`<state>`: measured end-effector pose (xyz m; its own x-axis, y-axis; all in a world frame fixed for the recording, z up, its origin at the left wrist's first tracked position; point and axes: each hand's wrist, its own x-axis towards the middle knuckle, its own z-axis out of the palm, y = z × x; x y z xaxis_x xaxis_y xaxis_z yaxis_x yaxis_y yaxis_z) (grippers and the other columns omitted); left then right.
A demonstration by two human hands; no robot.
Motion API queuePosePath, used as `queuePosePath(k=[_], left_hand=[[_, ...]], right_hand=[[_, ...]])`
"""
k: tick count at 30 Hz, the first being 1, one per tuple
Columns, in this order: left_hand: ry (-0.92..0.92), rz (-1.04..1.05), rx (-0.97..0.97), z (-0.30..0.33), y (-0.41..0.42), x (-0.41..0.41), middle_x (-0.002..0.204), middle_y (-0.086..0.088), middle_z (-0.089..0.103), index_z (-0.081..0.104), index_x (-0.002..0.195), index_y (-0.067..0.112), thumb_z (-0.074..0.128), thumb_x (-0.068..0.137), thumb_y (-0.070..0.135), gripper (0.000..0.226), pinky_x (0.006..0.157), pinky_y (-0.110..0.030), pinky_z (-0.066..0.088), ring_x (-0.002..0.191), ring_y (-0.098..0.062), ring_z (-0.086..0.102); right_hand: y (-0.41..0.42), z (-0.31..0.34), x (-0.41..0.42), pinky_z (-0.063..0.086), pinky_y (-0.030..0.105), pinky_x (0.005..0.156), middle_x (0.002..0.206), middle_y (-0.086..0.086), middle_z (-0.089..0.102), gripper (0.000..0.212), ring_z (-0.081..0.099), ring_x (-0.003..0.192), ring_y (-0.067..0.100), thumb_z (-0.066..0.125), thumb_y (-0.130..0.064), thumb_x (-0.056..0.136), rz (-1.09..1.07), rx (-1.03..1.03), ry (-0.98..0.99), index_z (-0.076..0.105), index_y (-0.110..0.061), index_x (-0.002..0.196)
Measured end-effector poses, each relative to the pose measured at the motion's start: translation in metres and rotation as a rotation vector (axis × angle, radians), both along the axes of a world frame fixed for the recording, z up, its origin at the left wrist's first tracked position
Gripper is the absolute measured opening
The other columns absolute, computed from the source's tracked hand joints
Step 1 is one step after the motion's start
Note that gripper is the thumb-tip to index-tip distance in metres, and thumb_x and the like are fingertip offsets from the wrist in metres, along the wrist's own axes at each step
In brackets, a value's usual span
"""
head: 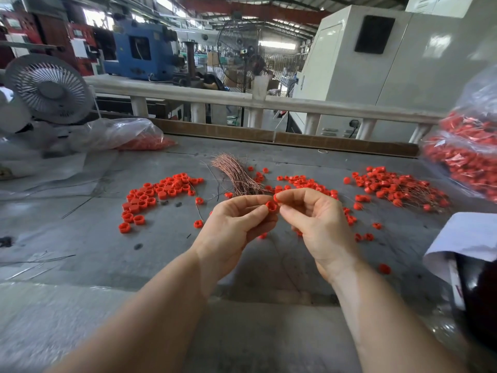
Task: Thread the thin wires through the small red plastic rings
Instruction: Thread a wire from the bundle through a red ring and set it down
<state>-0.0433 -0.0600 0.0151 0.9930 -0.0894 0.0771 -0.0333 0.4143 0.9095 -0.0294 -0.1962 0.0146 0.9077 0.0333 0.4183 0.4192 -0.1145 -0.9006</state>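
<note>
Centrally, above the grey table (161,254), the left hand (236,224) pinches a red plastic ring (271,205) between thumb and forefinger; the right hand (317,219), fingertips touching it, apparently pinches a wire too thin to discern. Copper wire bundle (236,176) lies just behind.

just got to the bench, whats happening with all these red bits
A person is working with both bare hands above a grey table. The left hand pinches a small red ring, and the right hand pinches at it from the other side; a wire there is too thin to make out. Behind lies a bundle of copper wires. Plain rings lie at left, rings with wires at right.
</note>
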Motion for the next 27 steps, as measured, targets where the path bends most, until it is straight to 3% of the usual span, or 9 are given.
queuePosePath(k=[4,11,17,27], left_hand=[[-0.003,0.004,0.01,0.0012,-0.0004,-0.0011,0.072,-0.005,0.071,0.066,0.088,0.005,0.051,0.088,-0.004,0.018,0.067,-0.019,0.056,0.066,-0.01,0.067],[-0.004,0.019,-0.017,0.0017,-0.0011,-0.002,0.07,-0.005,0.07,0.065,0.088,0.002,0.052,0.087,-0.006,0.015,0.064,-0.017,0.055,0.064,-0.009,0.066],[-0.009,0.055,-0.035,0.0022,-0.0006,-0.0014,0.07,-0.004,0.071,0.066,0.084,0.004,0.053,0.087,-0.006,0.016,0.063,-0.016,0.055,0.066,-0.008,0.067],[-0.061,0.059,-0.032,0.0026,-0.0007,-0.0017,0.072,-0.003,0.072,0.066,0.085,0.006,0.054,0.086,-0.004,0.016,0.064,-0.016,0.054,0.068,-0.009,0.068]], right_hand=[[-0.0005,0.0002,-0.0002,0.052,0.026,0.08,0.079,-0.006,0.072,0.03,0.066,0.082,0.015,0.069,0.001,0.077,-0.032,-0.054,-0.027,0.07,-0.029,0.069],[-0.0003,-0.0001,0.0007,0.048,0.015,0.075,0.076,-0.014,0.071,0.024,0.064,0.076,0.003,0.069,-0.007,0.08,-0.09,-0.067,-0.062,0.068,-0.029,0.069],[-0.0004,-0.0001,0.0008,0.05,0.028,0.07,0.072,-0.017,0.068,0.024,0.059,0.071,0.003,0.067,-0.011,0.083,-0.098,-0.042,-0.061,0.066,-0.031,0.069],[-0.0011,0.0006,0.0005,0.046,0.012,0.06,0.072,-0.012,0.07,0.022,0.058,0.061,-0.001,0.069,-0.011,0.08,-0.049,0.012,-0.125,0.071,-0.032,0.072]])
